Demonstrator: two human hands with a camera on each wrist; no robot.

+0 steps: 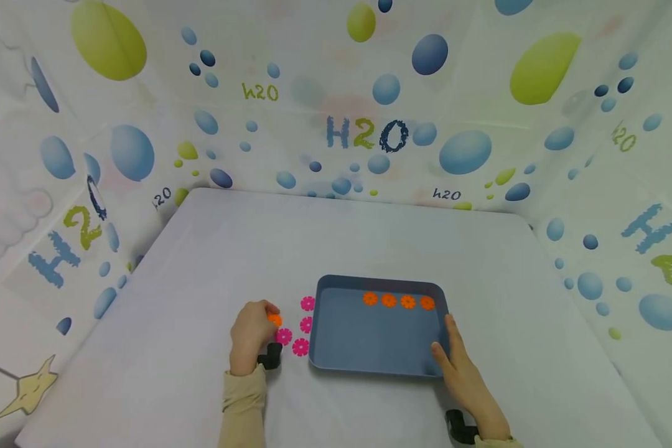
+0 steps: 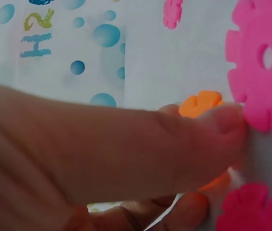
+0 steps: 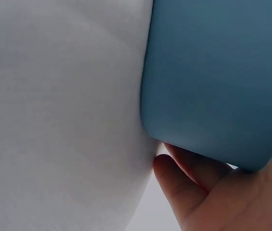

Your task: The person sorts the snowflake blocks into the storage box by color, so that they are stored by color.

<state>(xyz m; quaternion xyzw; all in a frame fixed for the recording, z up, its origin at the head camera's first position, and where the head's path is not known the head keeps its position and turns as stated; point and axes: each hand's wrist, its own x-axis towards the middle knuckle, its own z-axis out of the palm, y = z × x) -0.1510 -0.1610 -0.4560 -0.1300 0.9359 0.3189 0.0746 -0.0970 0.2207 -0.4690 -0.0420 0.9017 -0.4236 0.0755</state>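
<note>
My left hand (image 1: 252, 330) pinches an orange flower-shaped plastic disc (image 1: 275, 320) between thumb and fingers, left of the tray. In the left wrist view, the thumb covers much of that orange disc (image 2: 201, 104). Beside this hand lie several pink flower discs (image 1: 300, 347), close to the tray's left wall. My right hand (image 1: 466, 376) holds the blue-grey tray (image 1: 369, 345) at its right side, thumb over the rim and fingers along the outside. In the right wrist view, the tray wall (image 3: 217, 82) hides part of the fingers. A row of orange flower discs (image 1: 389, 300) lies inside along the far wall.
A white cloth (image 1: 257, 236) covers the table under everything. Curtains (image 1: 308, 50) printed with blue and green bubbles stand behind and at both sides. Each wrist wears a small black device, one of them a black mount (image 1: 460, 427) on the right.
</note>
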